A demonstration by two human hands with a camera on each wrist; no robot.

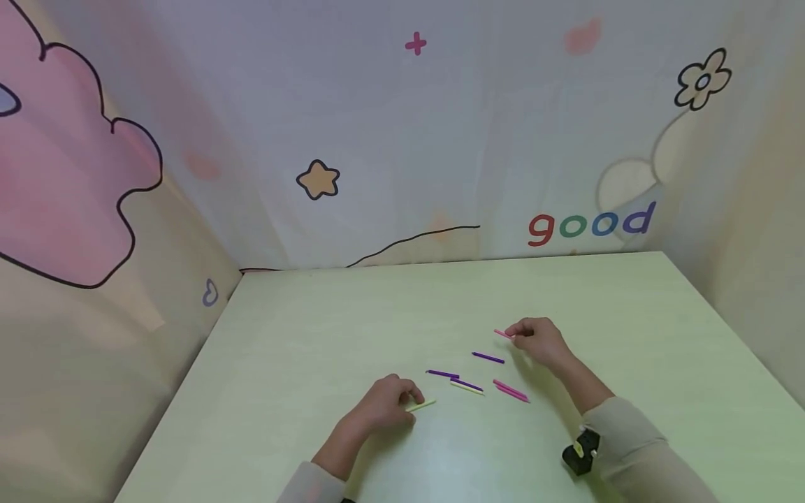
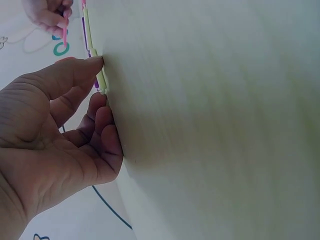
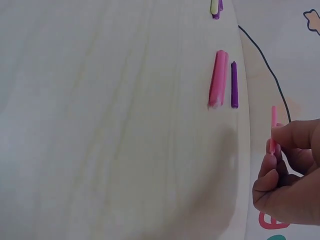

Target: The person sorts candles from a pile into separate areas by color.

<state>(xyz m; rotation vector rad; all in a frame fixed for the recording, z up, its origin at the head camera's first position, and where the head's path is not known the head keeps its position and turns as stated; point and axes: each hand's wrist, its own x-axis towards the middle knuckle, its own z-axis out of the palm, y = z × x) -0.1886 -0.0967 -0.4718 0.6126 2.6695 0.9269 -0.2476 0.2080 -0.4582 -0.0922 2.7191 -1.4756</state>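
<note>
In the head view my left hand [image 1: 388,403] has its thumb and index finger around a thin yellow candle-like stick [image 1: 430,402], low at the table surface. The left wrist view shows the thumb tip crossing this yellow stick [image 2: 101,80], the other fingers curled beside it. Farther back and to the right, my right hand [image 1: 539,341] pinches a pink stick [image 1: 500,333] by one end. In the right wrist view that pink stick [image 3: 273,117] points out past the thumb and finger. Nearest to it lies a purple stick [image 1: 488,358].
Between the hands lie another purple stick [image 1: 443,374], a purple stick [image 1: 468,384] alongside a yellow one [image 1: 467,388], and two pink sticks [image 1: 511,391] side by side. The pale green table [image 1: 327,314] meets a printed curtain [image 1: 390,140] at the back and sides.
</note>
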